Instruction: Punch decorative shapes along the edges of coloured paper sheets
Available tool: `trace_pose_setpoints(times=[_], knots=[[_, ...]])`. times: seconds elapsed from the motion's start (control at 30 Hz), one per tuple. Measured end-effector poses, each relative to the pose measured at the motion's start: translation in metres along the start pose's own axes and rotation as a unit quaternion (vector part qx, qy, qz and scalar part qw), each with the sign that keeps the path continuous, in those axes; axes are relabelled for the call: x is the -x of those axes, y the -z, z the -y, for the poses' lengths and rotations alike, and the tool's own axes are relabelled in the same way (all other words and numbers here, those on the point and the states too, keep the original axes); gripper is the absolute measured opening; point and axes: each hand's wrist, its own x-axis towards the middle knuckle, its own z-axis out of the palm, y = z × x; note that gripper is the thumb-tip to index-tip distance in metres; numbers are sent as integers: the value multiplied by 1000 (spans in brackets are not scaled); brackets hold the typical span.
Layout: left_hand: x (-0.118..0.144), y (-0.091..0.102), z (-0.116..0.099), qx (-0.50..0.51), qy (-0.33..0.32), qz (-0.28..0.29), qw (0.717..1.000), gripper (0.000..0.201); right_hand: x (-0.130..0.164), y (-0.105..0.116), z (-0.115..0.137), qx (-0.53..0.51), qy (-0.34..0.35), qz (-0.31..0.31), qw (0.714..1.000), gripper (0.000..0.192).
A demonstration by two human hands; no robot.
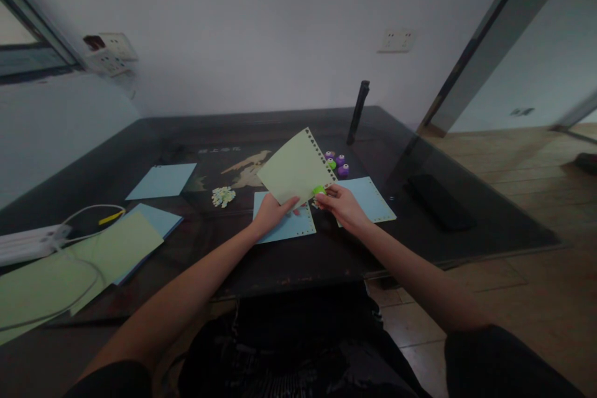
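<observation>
My left hand [273, 211] grips the lower corner of a light green paper sheet [293, 169], held tilted above the table. A row of punched holes runs along the sheet's right edge. My right hand [342, 204] holds a small green hole punch [319, 190] at that edge, near the lower end of the hole row. Under my hands lie two blue sheets with punched edges, one [289, 227] below my left hand and one [373, 199] beside my right wrist. A small pile of paper cut-outs [222, 196] lies to the left.
Three small punches, purple and green [337, 162], sit behind the sheet on the dark glass table [466, 242]. A blue sheet [162, 180] and stacked green and blue paper [93, 255] lie left, with a white power strip [28, 242] and cable. A black stand [358, 112] and black phone [438, 202] are right.
</observation>
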Motion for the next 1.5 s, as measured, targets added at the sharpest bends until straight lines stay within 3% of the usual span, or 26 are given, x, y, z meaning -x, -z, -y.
trace_pose_setpoints(times=[0.43, 1.5], knots=[[-1, 1, 2, -6, 11, -8, 1000, 22, 0, 1, -3, -52, -18, 16, 998, 30], [0, 0, 2, 1, 1, 8, 1000, 22, 0, 0, 3, 0, -22, -2, 1000, 33]])
